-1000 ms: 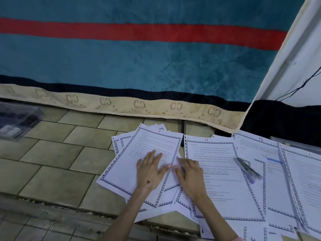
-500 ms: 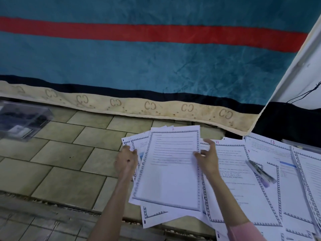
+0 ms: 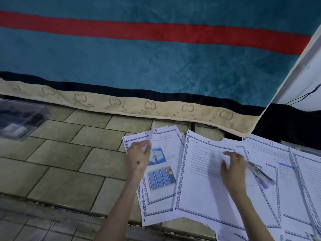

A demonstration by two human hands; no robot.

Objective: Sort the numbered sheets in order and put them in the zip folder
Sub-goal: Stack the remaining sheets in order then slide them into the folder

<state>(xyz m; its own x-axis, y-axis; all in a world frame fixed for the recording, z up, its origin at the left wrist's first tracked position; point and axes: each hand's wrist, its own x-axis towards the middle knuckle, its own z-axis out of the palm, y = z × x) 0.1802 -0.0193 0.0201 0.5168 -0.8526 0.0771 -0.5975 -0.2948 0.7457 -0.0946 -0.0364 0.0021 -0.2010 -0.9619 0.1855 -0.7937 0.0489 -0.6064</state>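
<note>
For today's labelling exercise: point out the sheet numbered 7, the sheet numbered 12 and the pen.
sheet numbered 7 (image 3: pixel 199 188), head view, blank lower middle of page.
sheet numbered 12 (image 3: pixel 265 148), head view, upper text area.
pen (image 3: pixel 260 173), head view, middle of barrel.

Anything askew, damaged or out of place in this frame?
Nothing looks damaged. The numbered sheets lie fanned and overlapping at odd angles on the tiled floor: sheet 5 beside sheet 7, then sheet 12. A pen rests loose on the papers.

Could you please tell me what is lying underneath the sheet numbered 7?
Sheet 7 lies over other bordered sheets: corners poke out at its bottom edge and one at its upper right. Their numbers and text are covered. The right hand is over sheet 7.
</note>
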